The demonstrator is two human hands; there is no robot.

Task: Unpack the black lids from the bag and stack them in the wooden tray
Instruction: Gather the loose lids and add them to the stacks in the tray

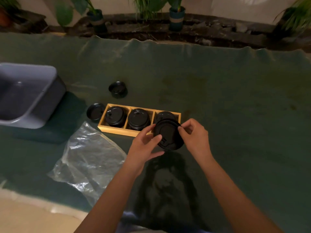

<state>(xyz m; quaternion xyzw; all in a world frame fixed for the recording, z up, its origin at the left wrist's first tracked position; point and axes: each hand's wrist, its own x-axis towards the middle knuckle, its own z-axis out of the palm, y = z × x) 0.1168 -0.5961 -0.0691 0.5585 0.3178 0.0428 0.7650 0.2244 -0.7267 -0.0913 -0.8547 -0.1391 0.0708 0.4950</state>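
Black lids already fill much of the wooden tray point(117, 128): a stack sits in its left compartment point(115, 116), another in the middle compartment point(138, 118), and a lower stack shows in the right compartment point(164, 115), partly hidden. Just in front of that right compartment, both hands hold one more lid point(168, 135) above the green cloth point(227, 98). The left hand point(144, 147) cradles its near-left edge, thumb on top and fingers curled beneath; the right hand point(193, 135) pinches the far-right rim between thumb and forefinger. This lid looks headed for the right compartment.

Two groups are not yet in: a single lid point(95, 112) touching or just beside the tray's left end, and a short stack point(118, 89) on the cloth behind the tray. The clear plastic bag point(87, 158) lies flat in front of the tray to its left and looks empty, so the unpacking seems done and only stacking remains. A grey tub point(25, 95) stands well to the tray's left.
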